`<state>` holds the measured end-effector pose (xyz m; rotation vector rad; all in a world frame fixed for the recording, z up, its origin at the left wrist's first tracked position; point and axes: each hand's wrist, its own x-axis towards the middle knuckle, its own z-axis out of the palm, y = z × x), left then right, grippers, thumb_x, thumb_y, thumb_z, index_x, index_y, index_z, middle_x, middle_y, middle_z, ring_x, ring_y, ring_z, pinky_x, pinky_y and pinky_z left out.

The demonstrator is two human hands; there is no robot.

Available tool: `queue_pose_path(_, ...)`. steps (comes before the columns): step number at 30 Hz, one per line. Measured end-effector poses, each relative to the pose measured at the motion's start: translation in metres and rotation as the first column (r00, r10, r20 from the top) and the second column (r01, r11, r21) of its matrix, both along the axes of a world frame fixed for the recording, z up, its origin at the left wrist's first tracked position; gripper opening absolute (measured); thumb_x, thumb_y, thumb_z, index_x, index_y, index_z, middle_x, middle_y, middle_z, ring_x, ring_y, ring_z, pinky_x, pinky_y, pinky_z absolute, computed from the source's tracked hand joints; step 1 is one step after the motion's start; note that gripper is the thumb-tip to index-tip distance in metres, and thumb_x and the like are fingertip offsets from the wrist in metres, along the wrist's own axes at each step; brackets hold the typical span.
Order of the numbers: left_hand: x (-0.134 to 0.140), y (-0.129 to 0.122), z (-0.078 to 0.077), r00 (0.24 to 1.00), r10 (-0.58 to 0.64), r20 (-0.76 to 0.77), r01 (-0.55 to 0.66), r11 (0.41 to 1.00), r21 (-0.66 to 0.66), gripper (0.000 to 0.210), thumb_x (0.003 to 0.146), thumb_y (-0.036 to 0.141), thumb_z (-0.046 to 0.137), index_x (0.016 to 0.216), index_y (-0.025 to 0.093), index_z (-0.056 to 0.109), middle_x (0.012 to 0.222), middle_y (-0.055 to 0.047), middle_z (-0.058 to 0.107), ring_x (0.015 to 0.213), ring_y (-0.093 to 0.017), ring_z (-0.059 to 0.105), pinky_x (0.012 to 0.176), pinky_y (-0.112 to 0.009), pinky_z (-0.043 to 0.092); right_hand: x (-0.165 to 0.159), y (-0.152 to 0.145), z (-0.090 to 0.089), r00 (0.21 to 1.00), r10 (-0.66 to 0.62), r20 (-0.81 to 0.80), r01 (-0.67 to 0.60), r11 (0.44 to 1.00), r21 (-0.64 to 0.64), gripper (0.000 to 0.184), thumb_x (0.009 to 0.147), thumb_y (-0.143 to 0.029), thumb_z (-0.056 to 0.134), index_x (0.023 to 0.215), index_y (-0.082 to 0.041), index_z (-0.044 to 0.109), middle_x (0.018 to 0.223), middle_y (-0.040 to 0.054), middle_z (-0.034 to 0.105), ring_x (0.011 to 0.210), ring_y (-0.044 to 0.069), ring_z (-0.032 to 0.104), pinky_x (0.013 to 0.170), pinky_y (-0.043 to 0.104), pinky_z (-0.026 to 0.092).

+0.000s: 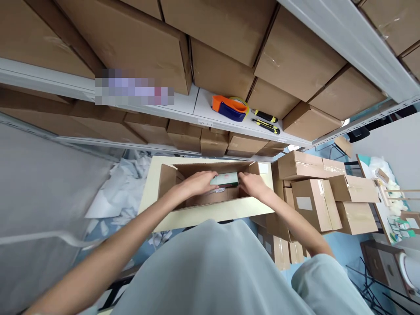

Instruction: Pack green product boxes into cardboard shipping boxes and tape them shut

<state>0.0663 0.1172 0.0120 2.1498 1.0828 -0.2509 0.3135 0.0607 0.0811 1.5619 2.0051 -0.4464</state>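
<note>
A small pale green box [226, 179] is held between my two hands, inside an open cardboard carton [197, 200]. My left hand [201, 182] grips its left end, with the thumb on the near side. At the other end, my right hand [252, 184] has its fingers closed against the box. The carton stands on a cream tabletop [210, 216] with its end flaps raised. A small whitish piece [219, 190] lies below the box; its kind is too small to make out.
Sealed cartons fill the shelves [183, 109] ahead. An orange and blue tape dispenser [229, 108] and two yellow-black utility knives [265, 121] lie on a shelf. More cartons [316, 205] are stacked at right. Crumpled white paper [114, 188] heaps at left.
</note>
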Motion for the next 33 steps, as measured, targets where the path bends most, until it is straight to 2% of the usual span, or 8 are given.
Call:
queue_pose_path(3,-0.051,-0.034,0.036,0.890,0.390,0.235,-0.393,0.919,-0.038,0.051,0.099,0.054,0.058,0.137,0.024,0.071,0.123,-0.010,0.084,0.108,-0.026,0.079,0.097,-0.036,0.061,0.033,-0.038,0.029,0.944,-0.207,-0.258,0.272,0.930,0.248,0.026,0.112,-0.037,0.062,0.134,-0.024,0.067,0.121,0.0105,0.083,0.105,0.026,0.082,0.085,0.033,0.059)
queue_pose_path(6,-0.086,-0.075,0.058,0.613,0.737,0.285,-0.784,0.611,0.106,0.050,0.096,0.061,0.058,0.128,0.027,0.073,0.119,-0.008,0.083,0.096,-0.026,0.078,0.094,-0.039,0.061,0.058,-0.073,0.027,0.782,-0.409,-0.470,0.575,0.764,0.292,0.028,0.107,-0.046,0.063,0.121,-0.024,0.073,0.099,0.0053,0.084,0.081,0.023,0.079,0.075,0.031,0.056)
queue_pose_path(8,-0.094,-0.094,0.061,0.479,0.844,0.243,-0.873,0.429,0.230,0.054,0.095,0.062,0.056,0.128,0.023,0.073,0.125,-0.012,0.080,0.100,-0.029,0.078,0.097,-0.042,0.060,0.066,-0.087,0.015,0.660,-0.472,-0.584,0.696,0.677,0.239,0.036,0.102,-0.055,0.064,0.110,-0.022,0.076,0.090,0.0047,0.082,0.070,0.021,0.073,0.071,0.031,0.055)
queue_pose_path(9,-0.094,-0.100,0.060,0.446,0.871,0.207,-0.883,0.389,0.262,0.056,0.095,0.061,0.054,0.129,0.021,0.073,0.126,-0.014,0.080,0.103,-0.031,0.078,0.098,-0.043,0.059,0.069,-0.092,0.008,0.605,-0.484,-0.632,0.734,0.647,0.206,0.041,0.100,-0.060,0.063,0.104,-0.022,0.077,0.087,0.0052,0.081,0.066,0.021,0.070,0.070,0.031,0.054)
queue_pose_path(13,-0.080,-0.104,0.055,0.458,0.888,0.043,-0.869,0.437,0.231,0.053,0.098,0.056,0.051,0.123,0.016,0.076,0.120,-0.017,0.083,0.108,-0.036,0.078,0.094,-0.043,0.057,0.073,-0.092,-0.010,0.465,-0.491,-0.737,0.796,0.596,0.105,0.050,0.092,-0.069,0.058,0.090,-0.022,0.076,0.085,0.0069,0.080,0.059,0.020,0.061,0.065,0.031,0.052)
queue_pose_path(18,-0.063,-0.108,0.065,0.421,0.905,-0.066,-0.870,0.423,0.252,0.048,0.100,0.051,0.049,0.112,0.018,0.081,0.106,-0.016,0.085,0.104,-0.036,0.079,0.082,-0.038,0.053,0.078,-0.078,-0.013,0.540,-0.468,-0.700,0.746,0.652,0.140,0.036,0.088,-0.057,0.057,0.078,-0.026,0.072,0.074,0.0060,0.076,0.061,0.024,0.066,0.066,0.032,0.050)
queue_pose_path(26,-0.077,-0.173,0.096,0.217,0.975,-0.049,-0.916,0.220,0.336,0.040,0.096,0.056,0.053,0.097,0.027,0.081,0.096,-0.008,0.084,0.094,-0.031,0.078,0.078,-0.034,0.053,0.071,-0.066,-0.011,0.544,-0.377,-0.749,0.696,0.702,0.152,0.029,0.083,-0.050,0.060,0.071,-0.025,0.069,0.061,0.0026,0.067,0.057,0.022,0.062,0.063,0.031,0.047)
queue_pose_path(33,-0.122,-0.248,0.121,0.061,0.997,0.042,-0.932,0.042,0.359,0.032,0.088,0.055,0.056,0.082,0.029,0.075,0.085,-0.002,0.082,0.084,-0.029,0.075,0.077,-0.037,0.053,0.007,-0.081,0.017,0.553,-0.240,-0.798,0.580,0.798,0.163,0.028,0.086,-0.047,0.059,0.068,-0.025,0.064,0.061,0.0012,0.065,0.058,0.020,0.059,0.064,0.029,0.044)
